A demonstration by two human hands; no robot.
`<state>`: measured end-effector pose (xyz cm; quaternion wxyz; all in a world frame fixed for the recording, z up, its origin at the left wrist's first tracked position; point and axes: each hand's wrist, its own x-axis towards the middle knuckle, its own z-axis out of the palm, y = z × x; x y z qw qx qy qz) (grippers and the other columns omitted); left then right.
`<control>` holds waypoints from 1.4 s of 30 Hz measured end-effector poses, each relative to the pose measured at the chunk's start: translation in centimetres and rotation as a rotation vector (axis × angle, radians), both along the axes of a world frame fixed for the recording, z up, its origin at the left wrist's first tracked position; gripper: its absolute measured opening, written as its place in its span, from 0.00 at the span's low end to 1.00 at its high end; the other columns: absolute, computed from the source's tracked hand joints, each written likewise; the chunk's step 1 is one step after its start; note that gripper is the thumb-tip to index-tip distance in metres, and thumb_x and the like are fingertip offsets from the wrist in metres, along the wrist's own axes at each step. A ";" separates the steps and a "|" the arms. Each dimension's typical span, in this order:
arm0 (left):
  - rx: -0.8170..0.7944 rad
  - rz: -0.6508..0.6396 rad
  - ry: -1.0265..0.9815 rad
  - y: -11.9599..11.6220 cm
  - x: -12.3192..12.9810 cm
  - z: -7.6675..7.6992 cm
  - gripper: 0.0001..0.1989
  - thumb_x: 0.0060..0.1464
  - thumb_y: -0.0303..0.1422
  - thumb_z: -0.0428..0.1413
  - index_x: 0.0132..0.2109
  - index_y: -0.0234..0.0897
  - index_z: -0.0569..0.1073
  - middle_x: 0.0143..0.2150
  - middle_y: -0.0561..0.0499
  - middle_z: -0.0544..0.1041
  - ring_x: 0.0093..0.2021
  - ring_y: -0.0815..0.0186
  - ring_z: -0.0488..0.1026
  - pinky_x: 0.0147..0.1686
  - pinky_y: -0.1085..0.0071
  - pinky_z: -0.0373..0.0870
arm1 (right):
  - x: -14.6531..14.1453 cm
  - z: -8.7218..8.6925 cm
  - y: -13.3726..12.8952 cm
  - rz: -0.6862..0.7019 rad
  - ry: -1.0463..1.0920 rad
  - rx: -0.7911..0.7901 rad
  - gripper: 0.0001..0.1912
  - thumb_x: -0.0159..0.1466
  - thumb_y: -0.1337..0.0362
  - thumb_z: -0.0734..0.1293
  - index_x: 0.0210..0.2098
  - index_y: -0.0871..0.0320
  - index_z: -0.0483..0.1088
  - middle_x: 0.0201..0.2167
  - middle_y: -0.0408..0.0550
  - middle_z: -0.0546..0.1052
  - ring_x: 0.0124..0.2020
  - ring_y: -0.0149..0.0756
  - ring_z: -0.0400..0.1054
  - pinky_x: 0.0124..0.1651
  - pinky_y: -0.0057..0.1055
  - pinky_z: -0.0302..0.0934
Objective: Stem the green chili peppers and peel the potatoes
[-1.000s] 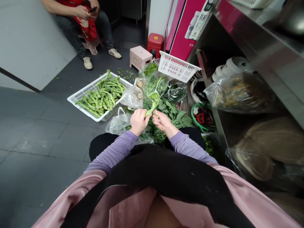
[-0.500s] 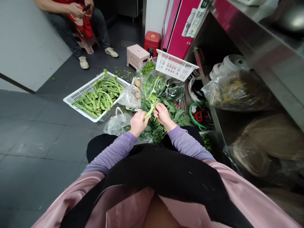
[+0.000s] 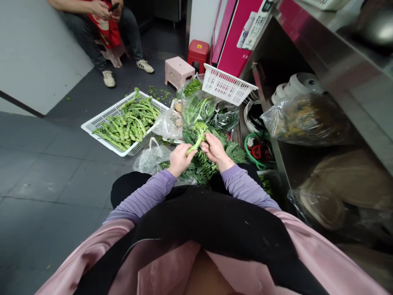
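Note:
My left hand point(image 3: 180, 159) is closed around the lower end of a green stalk point(image 3: 198, 140), whose budded head points up and away from me. Close to the stalk's right side, my right hand point(image 3: 214, 148) has its fingers pinched together; what they hold, if anything, is too small to tell. Beneath both hands lies a heap of dark leafy greens point(image 3: 204, 169). At the left, a white slotted basket point(image 3: 89, 126) holds many trimmed green stalks point(image 3: 130, 123).
Clear plastic bags point(image 3: 168, 123) lie beyond my hands, near a tilted white basket point(image 3: 227, 85). A pink stool point(image 3: 178, 70) and a red bin point(image 3: 198, 53) stand behind. A seated person point(image 3: 102, 28) is at the upper left. Metal shelving point(image 3: 284, 164) borders the right, beside a green basket point(image 3: 250, 152).
My right hand has moved slightly to the right, away from the stalk, and more of the stalk's head shows. My left hand keeps its hold.

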<state>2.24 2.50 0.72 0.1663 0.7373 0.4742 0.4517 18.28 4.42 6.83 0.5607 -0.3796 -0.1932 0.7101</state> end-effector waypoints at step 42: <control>-0.187 0.242 0.061 8.8 -11.2 0.3 0.26 0.69 0.53 0.49 0.43 0.33 0.73 0.40 0.47 0.75 0.43 0.63 0.75 0.48 0.64 0.72 | -2.9 -3.0 -1.0 0.832 -0.154 -0.367 0.19 0.53 0.60 0.77 0.35 0.56 0.64 0.18 0.29 0.56 0.15 0.18 0.42 0.16 0.16 0.35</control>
